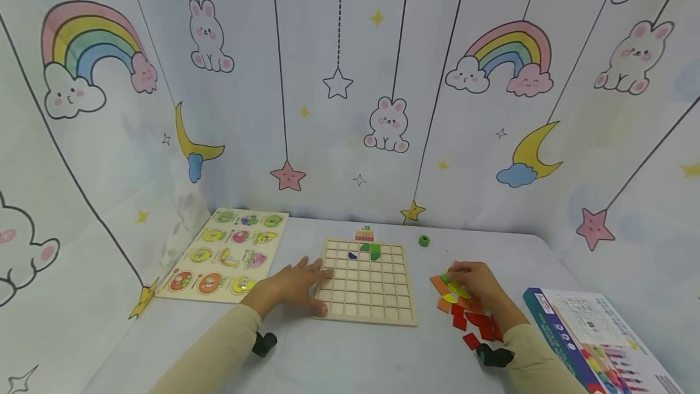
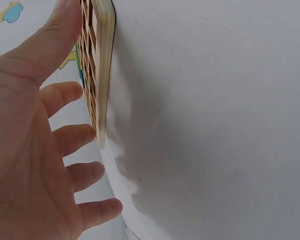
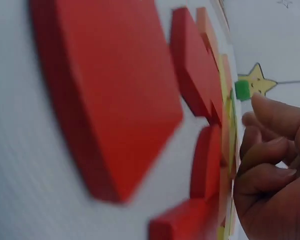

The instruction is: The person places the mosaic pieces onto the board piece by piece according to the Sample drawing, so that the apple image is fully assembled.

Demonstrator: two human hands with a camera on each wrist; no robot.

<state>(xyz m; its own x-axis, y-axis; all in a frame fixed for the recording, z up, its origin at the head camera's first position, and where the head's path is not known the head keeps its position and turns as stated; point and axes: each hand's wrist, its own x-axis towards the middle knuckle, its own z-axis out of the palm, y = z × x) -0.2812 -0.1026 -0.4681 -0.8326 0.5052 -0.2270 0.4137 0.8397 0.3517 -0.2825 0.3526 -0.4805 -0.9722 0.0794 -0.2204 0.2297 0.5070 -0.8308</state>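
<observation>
Coloured tiles [image 1: 459, 319] lie to the right of the grid board [image 1: 369, 298], by the curled right hand [image 1: 477, 284], its grip I cannot tell; the left hand [image 1: 292, 286] is spread at the left edge.

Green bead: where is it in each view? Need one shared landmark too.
Head: bead just right of the board's far edge, below the small yellow star.
Left wrist: can't make it out.
Right wrist: bead right of centre, upper half, above the right hand.
Landmark: that star, in head and right wrist.
</observation>
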